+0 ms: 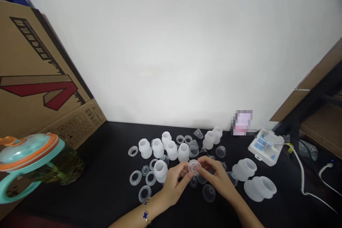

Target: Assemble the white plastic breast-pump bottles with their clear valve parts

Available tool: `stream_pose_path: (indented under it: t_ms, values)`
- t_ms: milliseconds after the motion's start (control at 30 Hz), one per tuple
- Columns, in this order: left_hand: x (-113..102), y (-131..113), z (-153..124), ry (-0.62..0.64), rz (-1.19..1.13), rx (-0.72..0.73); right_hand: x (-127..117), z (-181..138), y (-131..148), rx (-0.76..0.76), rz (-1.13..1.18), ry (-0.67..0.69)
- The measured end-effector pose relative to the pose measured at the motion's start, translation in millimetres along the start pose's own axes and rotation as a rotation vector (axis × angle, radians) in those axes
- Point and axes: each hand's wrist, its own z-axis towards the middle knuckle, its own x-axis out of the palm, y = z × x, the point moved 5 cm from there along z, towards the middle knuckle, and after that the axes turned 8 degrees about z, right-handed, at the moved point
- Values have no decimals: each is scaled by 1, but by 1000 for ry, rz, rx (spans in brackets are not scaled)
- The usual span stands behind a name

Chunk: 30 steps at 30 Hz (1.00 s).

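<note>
Both my hands meet over the black table, fingers closed round one small white plastic ring [193, 167]. My left hand [175, 181] pinches its left and lower side, and my right hand [215, 174] grips it from the right with the thumb on its face. Whether another part sits inside the ring is too small to tell. Left of my hands stands a frosted white bottle [161, 171], with several similar ones behind. Loose frosted rings [145, 193] lie farther left. A clear dome-shaped piece [208, 193] rests below my right hand, and other clear pieces are partly hidden by my fingers.
Two larger frosted bottles [259, 188] lie tilted at the right. Beyond them are a white compartment box [266, 146] and a white cable [300, 171]. A large jug [50, 160] and a cardboard box [40, 71] stand left. A white wall [171, 50] closes off the back.
</note>
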Motion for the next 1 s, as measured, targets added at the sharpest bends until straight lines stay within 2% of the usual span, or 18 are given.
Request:
stream_pose_path:
  t_ms: [267, 600, 1000]
  values:
    - [-2, 1, 0, -31, 1, -21, 6, -2, 5, -48, -21, 59]
    - [-3, 0, -2, -36, 28, -3, 13, -5, 10, -113, -254, 97]
    - [-1, 1, -4, -49, 75, 13, 12, -5, 7, -136, -248, 92]
